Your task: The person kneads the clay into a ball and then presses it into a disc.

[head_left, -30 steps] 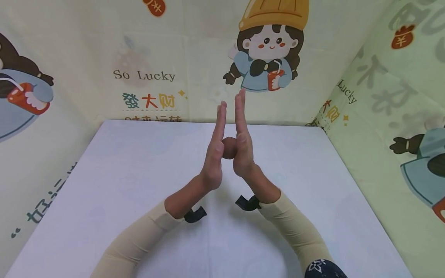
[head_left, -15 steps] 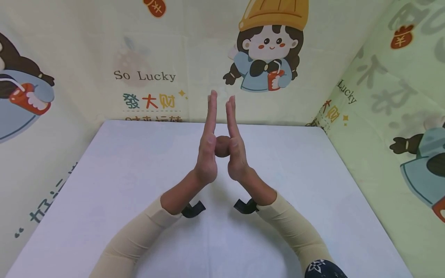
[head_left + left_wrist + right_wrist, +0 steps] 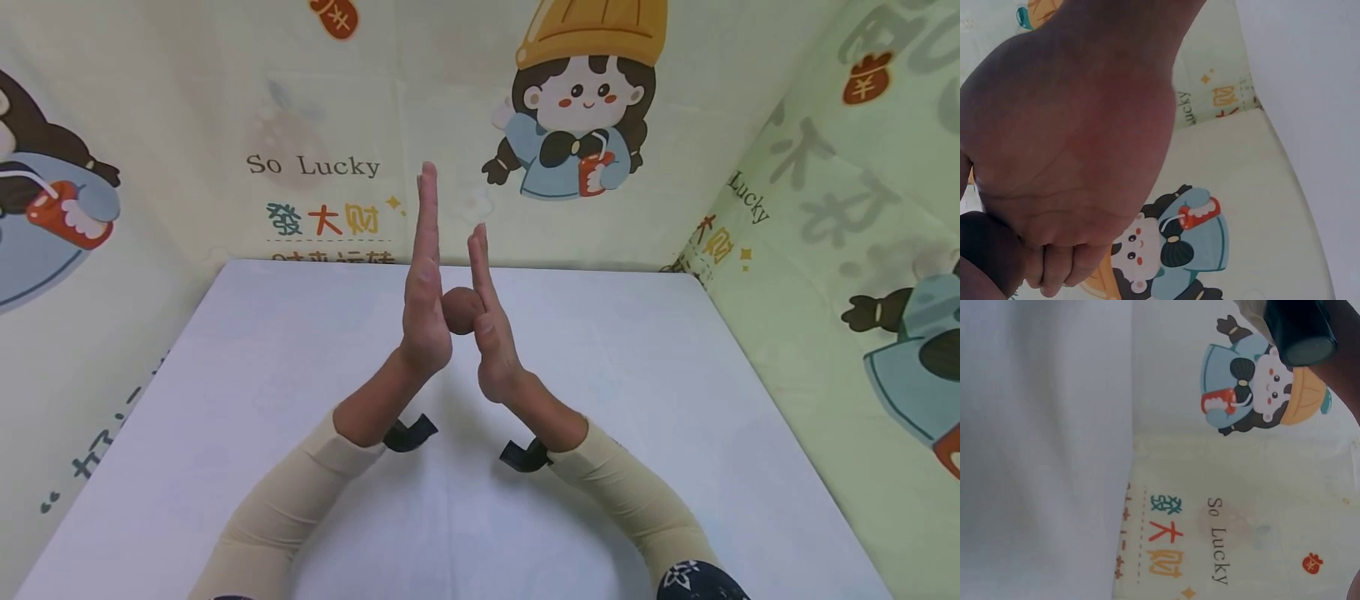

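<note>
In the head view a round brown ball (image 3: 461, 311) is held above the table between two flat, upright palms. My left hand (image 3: 424, 308) presses it from the left, fingers straight and pointing up. From the right, my right hand (image 3: 497, 342) presses with straight fingers, standing lower than the left. A large palm (image 3: 1075, 150) fills much of the left wrist view; which hand it belongs to I cannot tell. Part of the dark ball (image 3: 988, 250) shows at that view's lower left. The right wrist view does not show the ball.
Below the arms lies a white table (image 3: 637, 400). Pale walls with cartoon prints (image 3: 585, 125) enclose its back and sides. A black strap (image 3: 410, 433) sits at the left wrist, another black strap (image 3: 525, 456) at the right.
Both hands and the ball have shifted left. The left hand has risen relative to the right, which has slid lower, and the ball stays between the palms.
</note>
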A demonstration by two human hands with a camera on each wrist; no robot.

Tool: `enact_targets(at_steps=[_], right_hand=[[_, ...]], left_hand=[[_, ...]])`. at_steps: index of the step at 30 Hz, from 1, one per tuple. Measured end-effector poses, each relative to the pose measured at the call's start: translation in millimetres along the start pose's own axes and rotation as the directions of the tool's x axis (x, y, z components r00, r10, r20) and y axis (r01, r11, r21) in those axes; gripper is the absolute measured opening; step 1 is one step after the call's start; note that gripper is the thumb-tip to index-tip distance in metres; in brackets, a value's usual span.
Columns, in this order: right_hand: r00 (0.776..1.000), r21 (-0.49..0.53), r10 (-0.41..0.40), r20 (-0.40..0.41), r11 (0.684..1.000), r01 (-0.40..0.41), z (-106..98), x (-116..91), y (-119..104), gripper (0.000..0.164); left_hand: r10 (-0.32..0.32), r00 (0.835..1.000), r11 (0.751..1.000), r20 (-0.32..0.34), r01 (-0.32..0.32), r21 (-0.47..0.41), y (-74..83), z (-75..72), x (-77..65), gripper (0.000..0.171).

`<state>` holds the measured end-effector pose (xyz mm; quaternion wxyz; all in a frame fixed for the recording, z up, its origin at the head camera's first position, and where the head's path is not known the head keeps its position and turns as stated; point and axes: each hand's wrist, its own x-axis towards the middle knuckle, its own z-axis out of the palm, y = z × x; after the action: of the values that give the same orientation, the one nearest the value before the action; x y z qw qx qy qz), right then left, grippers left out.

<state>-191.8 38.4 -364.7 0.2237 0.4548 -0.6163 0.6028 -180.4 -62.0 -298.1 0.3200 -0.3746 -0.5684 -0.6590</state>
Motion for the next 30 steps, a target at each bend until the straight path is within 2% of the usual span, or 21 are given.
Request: enact_targets(at_steps=[9, 17, 24, 30], right_hand=[[1.0, 0.024, 0.026, 0.016, 0.999, -0.027, 9, -4, -3, 0.095], [0.999, 0.0, 0.043, 0.027, 0.999, -0.043, 13, -6, -10, 0.099], [0.998, -0.015, 0.062, 0.031, 0.998, -0.062, 14, -8, -12, 0.099], [0.998, -0.01, 0.04, 0.042, 0.999, -0.04, 15, -12, -11, 0.098]], left_hand=[[0.047, 0.997, 0.999, -0.054, -0.046, 0.017, -2.0, -8.8, 10.4, 0.09], [0.086, 0.991, 0.996, -0.107, -0.081, 0.045, -17.1, -20.5, 18.4, 0.084], [0.064, 0.991, 0.996, -0.119, -0.056, 0.071, -35.2, -31.7, 17.8, 0.077], [-0.01, 0.991, 0.998, -0.13, 0.018, 0.066, -50.8, -39.9, 11.8, 0.075]])
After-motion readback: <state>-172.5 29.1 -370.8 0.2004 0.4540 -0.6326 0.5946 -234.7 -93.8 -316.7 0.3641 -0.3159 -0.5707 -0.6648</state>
